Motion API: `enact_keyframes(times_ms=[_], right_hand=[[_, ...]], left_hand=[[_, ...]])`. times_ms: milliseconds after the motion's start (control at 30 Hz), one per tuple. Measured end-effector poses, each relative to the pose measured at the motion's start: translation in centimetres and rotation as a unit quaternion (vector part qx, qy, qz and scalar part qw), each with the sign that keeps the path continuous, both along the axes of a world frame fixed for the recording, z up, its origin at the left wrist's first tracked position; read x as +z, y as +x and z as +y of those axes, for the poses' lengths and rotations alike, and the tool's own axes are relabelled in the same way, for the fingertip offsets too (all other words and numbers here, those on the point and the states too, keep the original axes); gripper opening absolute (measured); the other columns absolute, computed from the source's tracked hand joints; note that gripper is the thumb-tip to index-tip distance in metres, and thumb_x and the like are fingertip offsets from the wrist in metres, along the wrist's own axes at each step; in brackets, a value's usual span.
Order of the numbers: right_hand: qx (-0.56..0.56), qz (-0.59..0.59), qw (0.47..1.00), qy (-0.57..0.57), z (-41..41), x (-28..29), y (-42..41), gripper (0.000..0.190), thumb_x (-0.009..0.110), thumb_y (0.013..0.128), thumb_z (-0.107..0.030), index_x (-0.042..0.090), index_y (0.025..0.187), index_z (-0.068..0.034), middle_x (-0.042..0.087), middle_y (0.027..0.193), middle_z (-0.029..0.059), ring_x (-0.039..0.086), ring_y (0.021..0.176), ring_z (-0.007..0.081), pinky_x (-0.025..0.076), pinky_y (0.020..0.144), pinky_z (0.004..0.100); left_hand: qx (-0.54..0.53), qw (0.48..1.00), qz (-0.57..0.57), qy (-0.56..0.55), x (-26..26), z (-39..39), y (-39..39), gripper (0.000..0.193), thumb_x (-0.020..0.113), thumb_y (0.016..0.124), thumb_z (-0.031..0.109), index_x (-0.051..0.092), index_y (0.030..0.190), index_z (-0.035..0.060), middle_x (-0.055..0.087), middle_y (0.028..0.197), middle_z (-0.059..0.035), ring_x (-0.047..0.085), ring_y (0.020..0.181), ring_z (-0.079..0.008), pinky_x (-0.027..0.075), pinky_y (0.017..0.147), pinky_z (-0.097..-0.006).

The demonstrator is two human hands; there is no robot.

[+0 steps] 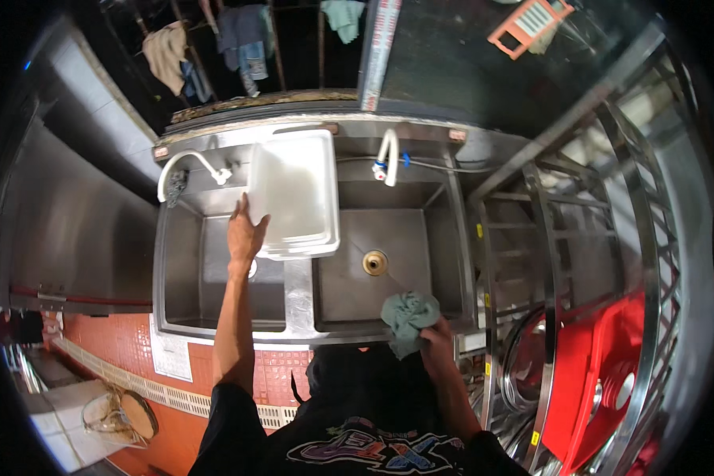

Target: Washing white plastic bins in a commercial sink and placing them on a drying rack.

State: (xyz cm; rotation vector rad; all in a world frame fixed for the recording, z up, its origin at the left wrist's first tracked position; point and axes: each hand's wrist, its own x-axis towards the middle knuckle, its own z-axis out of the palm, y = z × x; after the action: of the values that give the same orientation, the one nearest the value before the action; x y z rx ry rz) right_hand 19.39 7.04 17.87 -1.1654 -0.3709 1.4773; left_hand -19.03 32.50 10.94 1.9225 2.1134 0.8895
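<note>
My left hand (247, 233) reaches over the left basin, fingers apart, beside the left edge of a white plastic tray (294, 184). Whether the fingertips touch the tray is not clear. The tray lies across the divider of a stainless steel double sink (299, 300), partly over both basins, and may be more than one tray stacked. At the front rim of the right basin, my right hand (439, 342) grips a bunched grey-green cloth (410, 318). A brass-coloured drain (375, 262) shows in the right basin's floor.
A white curved faucet (193, 156) stands at the left basin, another faucet (388, 157) at the right. A metal rack (547, 250) with a red plastic container (592, 369) borders the right side. Cloths (166, 56) hang beyond the window. A round wooden block (138, 415) sits at lower left.
</note>
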Motion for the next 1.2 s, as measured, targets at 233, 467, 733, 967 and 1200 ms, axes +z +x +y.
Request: enact_keyframes(times_ms=[233,467,733,967,1200], right_hand=[[0.109,-0.089,0.99,0.005,0.1,-1.2,1.1,0.049,0.051,0.081,0.002,0.059,0.129,0.0,0.065,0.122,0.0071,0.061,0.117,0.0205,0.046,0.104,0.0362],[0.078,-0.112,0.99,-0.028,-0.6,-3.7,3.3,0.048,0.052,0.081,0.003,0.06,0.129,-0.002,0.066,0.12,0.0062,0.061,0.115,0.0186,0.048,0.101,0.0345],[0.08,-0.112,0.987,-0.084,-0.7,-7.0,7.2,0.041,0.054,0.079,0.003,0.068,0.116,-0.004,0.068,0.109,0.003,0.064,0.106,0.0174,0.049,0.094,0.032],[0.17,-0.261,0.949,-0.053,0.9,-9.5,6.5,0.056,0.058,0.079,0.0,0.058,0.135,-0.003,0.065,0.124,0.0071,0.059,0.117,0.018,0.045,0.1,0.0321],[0.391,-0.377,0.835,0.085,4.7,-14.6,-1.2,0.045,0.063,0.085,-0.008,0.056,0.129,0.0,0.063,0.118,0.0178,0.061,0.114,0.0314,0.046,0.099,0.0398]], left_hand=[[-0.043,0.996,-0.026,-0.069,-4.8,-2.3,0.0,0.083,0.065,0.093,0.017,0.018,0.16,0.0015,0.035,0.157,-0.0284,0.036,0.142,-0.0502,0.036,0.116,-0.0488],[-0.03,0.997,-0.056,-0.049,-5.0,-2.1,1.2,0.081,0.064,0.094,0.013,0.018,0.16,0.0026,0.043,0.15,-0.0306,0.041,0.139,-0.048,0.037,0.115,-0.0488],[0.087,0.992,-0.039,0.077,-4.4,-5.2,2.0,0.066,0.064,0.099,0.029,0.038,0.151,-0.0049,0.048,0.145,-0.0315,0.053,0.128,-0.0466,0.045,0.106,-0.0475],[0.115,0.957,-0.245,0.108,-9.2,-16.7,4.3,0.055,0.066,0.094,0.01,0.049,0.144,-0.003,0.055,0.132,-0.0215,0.058,0.121,-0.0339,0.047,0.101,-0.0404],[0.181,0.922,-0.343,0.017,-9.6,-24.8,3.7,0.052,0.058,0.094,-0.005,0.049,0.144,-0.0011,0.051,0.145,-0.0168,0.06,0.12,-0.0281,0.052,0.096,-0.0352]])
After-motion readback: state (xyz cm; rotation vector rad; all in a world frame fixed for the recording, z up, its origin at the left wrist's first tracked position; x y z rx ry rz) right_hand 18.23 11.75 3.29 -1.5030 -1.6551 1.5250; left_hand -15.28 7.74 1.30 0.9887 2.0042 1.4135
